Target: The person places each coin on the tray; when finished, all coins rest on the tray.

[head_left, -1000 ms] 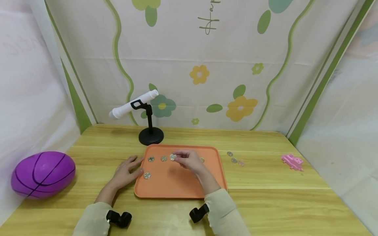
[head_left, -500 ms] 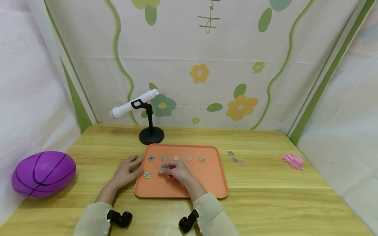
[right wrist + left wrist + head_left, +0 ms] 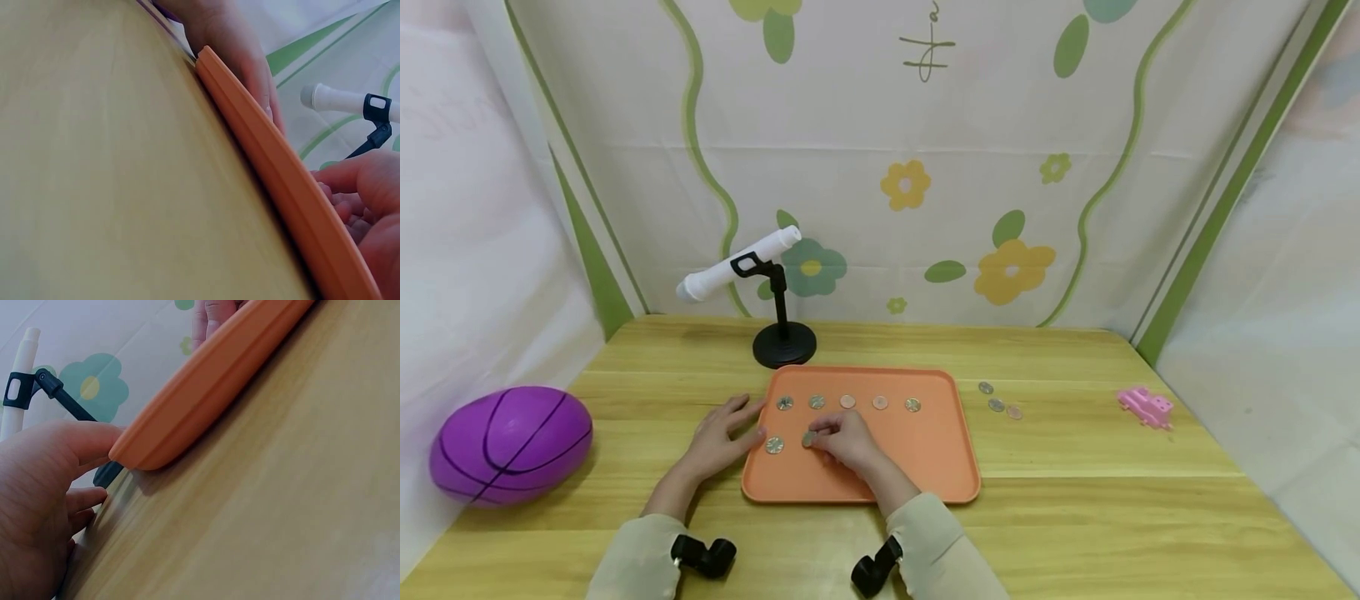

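In the head view my right hand (image 3: pixel 848 442) pinches a silver coin (image 3: pixel 808 438) between thumb and fingers, low over the orange tray (image 3: pixel 880 492). To the left of that coin lies another silver coin (image 3: pixel 775 445). Along the tray's far side runs a row of several coins, among them a copper-coloured coin (image 3: pixel 880 402) and a brassy coin (image 3: pixel 913 405). My left hand (image 3: pixel 717 437) rests at the tray's left rim, its fingers spread and touching the edge. In the right wrist view the tray's wall (image 3: pixel 269 156) hides the pinched coin.
Right of the tray, three loose coins (image 3: pixel 996 405) lie on the wooden table (image 3: pixel 1075 533). Farther right is a pink toy (image 3: pixel 1145 407). A white microphone (image 3: pixel 737 265) on a black stand (image 3: pixel 784 343) stands behind the tray. A purple ball (image 3: pixel 511 446) sits at far left.
My right hand has carried the silver coin from over the far row leftward and nearer, down beside the near-left coin. Over the last half second it barely shifts. My left hand stays put.
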Available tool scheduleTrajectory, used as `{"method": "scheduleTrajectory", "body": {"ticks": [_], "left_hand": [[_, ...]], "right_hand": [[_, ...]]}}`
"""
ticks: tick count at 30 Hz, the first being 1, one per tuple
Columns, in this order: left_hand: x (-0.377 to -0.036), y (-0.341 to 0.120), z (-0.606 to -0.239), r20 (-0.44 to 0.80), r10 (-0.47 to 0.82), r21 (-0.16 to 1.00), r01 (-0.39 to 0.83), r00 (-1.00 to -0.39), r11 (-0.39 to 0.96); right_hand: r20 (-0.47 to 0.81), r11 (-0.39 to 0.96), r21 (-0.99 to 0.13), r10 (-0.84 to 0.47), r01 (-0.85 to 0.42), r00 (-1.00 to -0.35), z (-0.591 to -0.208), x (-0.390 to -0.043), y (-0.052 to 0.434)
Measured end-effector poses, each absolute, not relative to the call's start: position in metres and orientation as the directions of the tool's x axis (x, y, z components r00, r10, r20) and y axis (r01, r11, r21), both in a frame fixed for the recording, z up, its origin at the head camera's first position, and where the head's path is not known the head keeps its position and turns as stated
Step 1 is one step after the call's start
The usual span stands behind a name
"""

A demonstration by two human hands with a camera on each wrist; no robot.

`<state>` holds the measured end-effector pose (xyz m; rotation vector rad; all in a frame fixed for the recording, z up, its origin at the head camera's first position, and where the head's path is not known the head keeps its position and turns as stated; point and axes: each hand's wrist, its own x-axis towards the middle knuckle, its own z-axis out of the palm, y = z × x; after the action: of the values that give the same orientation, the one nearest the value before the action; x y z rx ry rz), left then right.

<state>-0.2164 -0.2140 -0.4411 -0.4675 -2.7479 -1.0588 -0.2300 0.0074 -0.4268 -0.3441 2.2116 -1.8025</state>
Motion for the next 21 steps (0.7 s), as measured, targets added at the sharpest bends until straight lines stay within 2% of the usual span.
{"method": "scheduleTrajectory", "body": {"ticks": [12,18,21], "left_hand": [[-0.215,-0.213,-0.438,0.244,0.227,0.631,0.333,-0.943,0.701],[-0.214,-0.213,-0.438,0.249,0.228,0.629,0.336,-0.941,0.701],[-0.214,-0.213,-0.438,0.250,0.228,0.632,0.337,-0.941,0.698]], "right_hand": [[-0.027,0.264,-0.962,-0.326,-0.064,-0.945,-0.425,-0.228,0.007],[-0.047,0.213,-0.977,-0.341,-0.029,-0.939,-0.419,-0.230,0.015],[-0.016,0.182,-0.982,-0.372,-0.056,-0.928,-0.412,-0.234,0.028]]}}
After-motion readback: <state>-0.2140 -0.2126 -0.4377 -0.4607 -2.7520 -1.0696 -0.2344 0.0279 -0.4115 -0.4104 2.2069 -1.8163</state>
